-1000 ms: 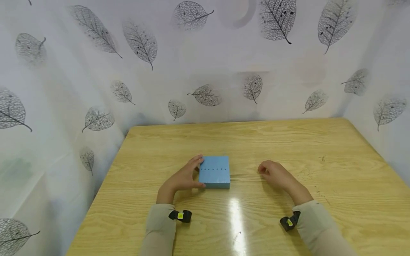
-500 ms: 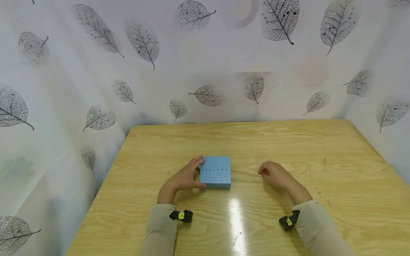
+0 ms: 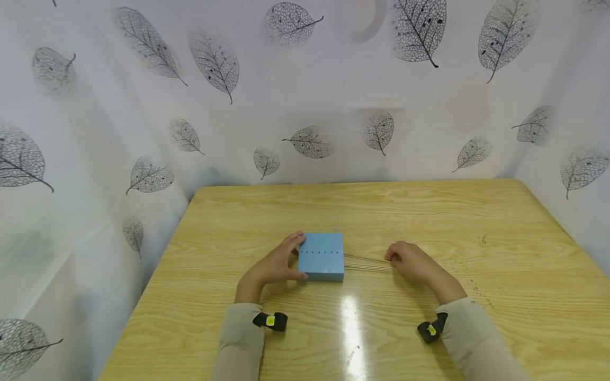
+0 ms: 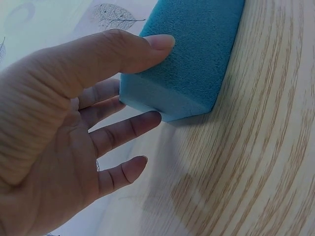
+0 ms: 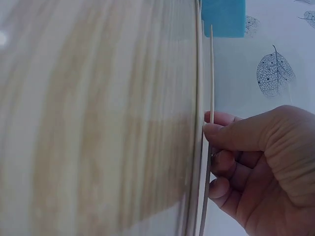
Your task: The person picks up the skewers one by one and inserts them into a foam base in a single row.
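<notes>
Skewers (image 3: 364, 259) pinched by right-hand fingers (image 5: 221, 132) could snap or miss the holes (tiny); foam block (image 3: 321, 256), gripped by the left hand (image 3: 274, 264), may slide on the desk (image 3: 429, 211).

Blue foam block (image 3: 321, 256), leaf-patterned backdrop (image 3: 305, 90)
</notes>
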